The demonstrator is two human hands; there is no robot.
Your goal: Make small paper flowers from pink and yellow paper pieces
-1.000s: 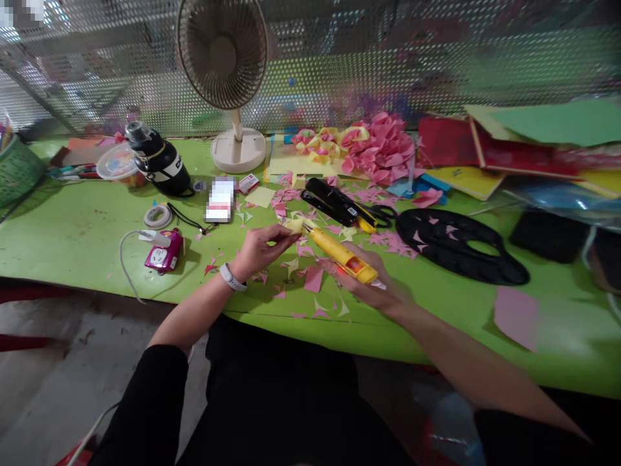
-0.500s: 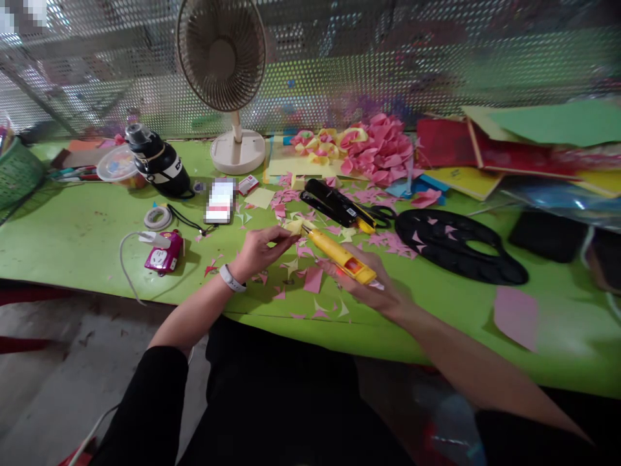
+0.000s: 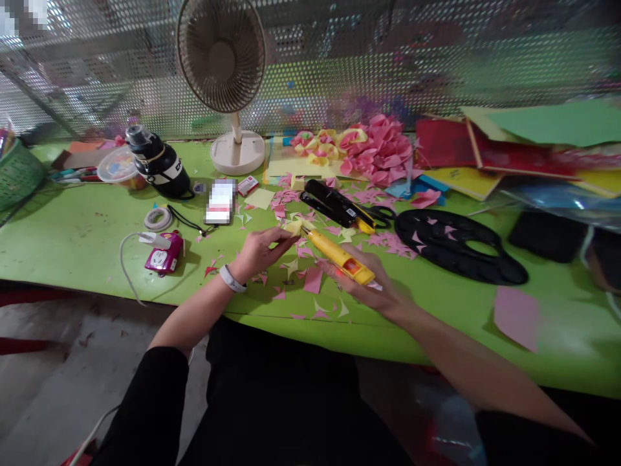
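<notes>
Petals of curled pink paper lie heaped at the upper centre-right of the frame, with a smaller group of yellow curled pieces beside them; these look already shaped, so a good share of the work seems done. Whether any are fastened to one another cannot be made out.

One piece is in hand at the centre of the frame: a small yellow paper piece, held up by the left hand, whose grip is narrow, thumb and fingers pinching its edge. The right hand has its grip closed around a yellow tool, probably a glue gun, its dark tip pointing at the paper. Whether the tip touches it, or any glue is out, is too small to tell, so this piece appears to be midway.

Flat paper seems left over: a pale yellow square above centre, a small pink rectangle below the tool, and a larger pink sheet at the lower right. Pink offcuts scattered across the middle of the green bench suggest that much cutting is done, while the black stapler lies out of hand, above and right of centre.
</notes>
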